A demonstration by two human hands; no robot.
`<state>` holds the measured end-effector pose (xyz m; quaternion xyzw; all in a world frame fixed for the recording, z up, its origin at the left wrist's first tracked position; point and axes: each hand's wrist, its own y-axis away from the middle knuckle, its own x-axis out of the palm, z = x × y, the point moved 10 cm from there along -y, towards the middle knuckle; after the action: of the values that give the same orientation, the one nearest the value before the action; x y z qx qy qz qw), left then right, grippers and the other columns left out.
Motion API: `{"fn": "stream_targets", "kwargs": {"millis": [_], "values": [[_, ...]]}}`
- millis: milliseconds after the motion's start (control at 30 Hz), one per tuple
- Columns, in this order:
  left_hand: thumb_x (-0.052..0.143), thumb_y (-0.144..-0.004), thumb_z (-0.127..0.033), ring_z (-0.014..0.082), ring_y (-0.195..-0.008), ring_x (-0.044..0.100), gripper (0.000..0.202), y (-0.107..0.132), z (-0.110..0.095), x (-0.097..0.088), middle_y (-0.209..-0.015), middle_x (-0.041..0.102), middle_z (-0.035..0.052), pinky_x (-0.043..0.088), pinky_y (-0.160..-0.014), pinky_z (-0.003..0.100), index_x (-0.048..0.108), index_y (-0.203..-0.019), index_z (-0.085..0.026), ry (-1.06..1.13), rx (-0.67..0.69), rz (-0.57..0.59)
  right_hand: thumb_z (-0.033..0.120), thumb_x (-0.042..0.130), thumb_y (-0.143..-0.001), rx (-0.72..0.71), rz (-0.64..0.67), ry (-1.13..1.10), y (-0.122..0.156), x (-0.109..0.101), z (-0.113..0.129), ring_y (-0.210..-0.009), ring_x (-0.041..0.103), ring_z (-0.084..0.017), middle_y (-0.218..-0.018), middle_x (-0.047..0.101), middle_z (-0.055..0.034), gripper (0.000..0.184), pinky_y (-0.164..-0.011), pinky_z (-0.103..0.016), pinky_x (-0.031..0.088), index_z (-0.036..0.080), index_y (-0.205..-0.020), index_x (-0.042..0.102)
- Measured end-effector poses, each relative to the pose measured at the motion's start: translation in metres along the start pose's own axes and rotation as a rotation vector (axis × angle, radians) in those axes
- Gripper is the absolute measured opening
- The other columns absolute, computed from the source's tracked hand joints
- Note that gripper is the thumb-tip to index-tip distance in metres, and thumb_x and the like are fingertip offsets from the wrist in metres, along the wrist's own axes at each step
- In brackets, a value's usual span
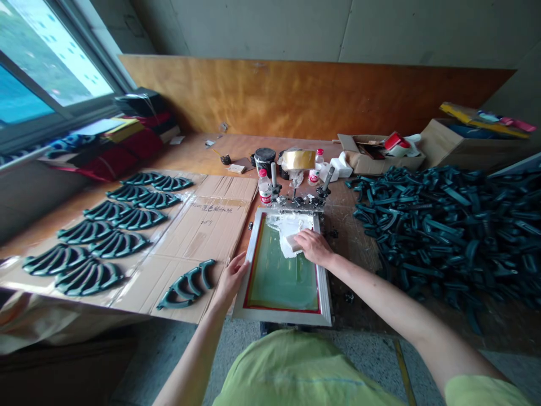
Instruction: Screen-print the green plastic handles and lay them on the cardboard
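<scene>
Smooth metal screen frame (282, 317), rough brown cardboard (211, 237) — glossy dark-green plastic pieces (186, 286)

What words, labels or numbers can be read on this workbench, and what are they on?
Nothing can be read clearly.
Handwritten characters on the cardboard sheet: too blurred.
Red label on the plastic bottle: too small.
Red label on the second plastic bottle: too small.

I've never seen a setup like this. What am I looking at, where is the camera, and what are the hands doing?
The camera is worn on a person's head, looking down. The central silk-screen frame has green mesh and is clamped along its far edge. The right hand holds a white pad on the mesh; the left hand sits at the frame's edge. Dark green curved parts lie on cardboard at left, with a heap of similar parts at right.
</scene>
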<state>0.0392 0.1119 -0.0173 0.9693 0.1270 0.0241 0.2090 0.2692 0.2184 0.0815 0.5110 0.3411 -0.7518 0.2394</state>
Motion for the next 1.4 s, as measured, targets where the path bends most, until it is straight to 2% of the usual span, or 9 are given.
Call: {"fn": "stream_targets", "kwargs": {"millis": [267,400,533,667,833,933,1133,1233,1400], "values": [[0.075,-0.07,-0.052,0.018,-0.065,0.067,0.08,0.008,-0.019,-0.004,-0.079,0.073,0.0029,0.05,-0.056,0.025,0.051,-0.139,-0.02,-0.033,-0.011,-0.005,0.019,0.073,-0.079,0.159,-0.048,-0.149,-0.033,-0.031,-0.031,-0.093,0.065,-0.02,-0.111,0.07,-0.0009,0.047,-0.084,-0.032,0.05,0.031,-0.124,0.062],[0.074,-0.07,-0.056,0.0197,-0.069,0.068,0.075,0.016,-0.06,-0.008,-0.081,0.073,0.0036,0.052,-0.059,0.026,0.057,-0.134,-0.021,-0.025,0.029,0.031,0.021,0.076,-0.077,0.349,-0.109,-0.129,-0.062,-0.055,-0.077,-0.096,0.065,-0.022,-0.117,0.068,-0.0024,0.069,-0.087,-0.033,0.05,0.032,-0.14,0.049],[0.066,-0.073,-0.065,0.0195,-0.067,0.066,0.059,0.009,-0.118,-0.007,-0.083,0.072,0.0061,0.051,-0.057,0.027,0.071,-0.106,-0.016,0.055,0.179,0.033,0.03,0.06,-0.088,0.566,-0.325,-0.124,-0.022,-0.081,-0.136,-0.084,0.065,-0.021,-0.095,0.071,-0.005,0.044,-0.082,-0.034,0.049,0.021,-0.131,0.056],[0.061,-0.078,-0.062,0.0193,-0.08,0.067,0.049,-0.003,-0.189,0.006,-0.092,0.071,0.0078,0.053,-0.066,0.03,0.068,-0.095,-0.016,0.184,0.444,0.011,0.031,0.055,-0.089,0.669,-0.299,-0.202,0.035,-0.043,-0.15,-0.077,0.064,-0.021,-0.082,0.07,-0.0048,0.022,-0.075,-0.033,0.049,0.018,-0.104,0.065],[0.054,-0.082,-0.064,0.0135,-0.071,0.065,0.048,-0.016,-0.224,0.022,-0.077,0.068,0.0037,0.049,-0.06,0.023,0.063,-0.087,-0.017,0.253,0.486,-0.022,0.031,0.073,-0.079,0.387,-0.073,-0.178,0.042,0.024,-0.079,-0.095,0.061,-0.022,-0.1,0.067,-0.0071,0.034,-0.084,-0.035,0.046,0.02,-0.109,0.061],[0.057,-0.081,-0.064,0.0125,-0.069,0.064,0.05,-0.011,-0.186,0.028,-0.08,0.069,0.0024,0.049,-0.059,0.022,0.062,-0.105,-0.019,0.303,0.404,-0.066,0.023,0.073,-0.08,0.345,-0.028,-0.107,0.035,0.026,-0.051,-0.098,0.057,-0.022,-0.098,0.064,-0.0062,0.017,-0.087,-0.036,0.044,0.02,-0.095,0.064],[0.061,-0.083,-0.057,0.0246,-0.087,0.071,0.047,0.04,-0.007,0.108,-0.1,0.074,0.0131,0.056,-0.065,0.032,0.066,-0.106,-0.016,0.211,-0.323,0.31,0.03,0.063,-0.089,0.163,-0.092,-0.057,0.03,0.0,0.045,-0.095,0.053,-0.023,-0.092,0.062,-0.0074,0.01,-0.087,-0.036,0.044,0.02,-0.091,0.065],[0.061,-0.088,-0.042,0.0198,-0.079,0.072,0.024,0.047,0.02,0.096,-0.078,0.072,0.0049,0.056,-0.064,0.028,0.064,-0.089,-0.018,0.377,-0.354,0.207,0.029,0.055,-0.093,-0.052,-0.028,-0.092,0.04,0.007,0.081,-0.096,0.055,-0.021,-0.096,0.064,-0.0053,0.017,-0.089,-0.034,0.044,0.023,-0.104,0.067],[0.053,-0.093,-0.034,0.0151,-0.063,0.07,0.021,0.023,0.025,-0.013,-0.065,0.067,0.0004,0.056,-0.06,0.024,0.06,-0.082,-0.017,0.365,-0.246,-0.156,-0.001,0.043,-0.082,0.46,-0.01,0.033,0.128,-0.024,-0.06,-0.097,0.06,-0.019,-0.103,0.068,-0.0066,0.043,-0.083,-0.03,0.048,0.023,-0.104,0.072]]}}
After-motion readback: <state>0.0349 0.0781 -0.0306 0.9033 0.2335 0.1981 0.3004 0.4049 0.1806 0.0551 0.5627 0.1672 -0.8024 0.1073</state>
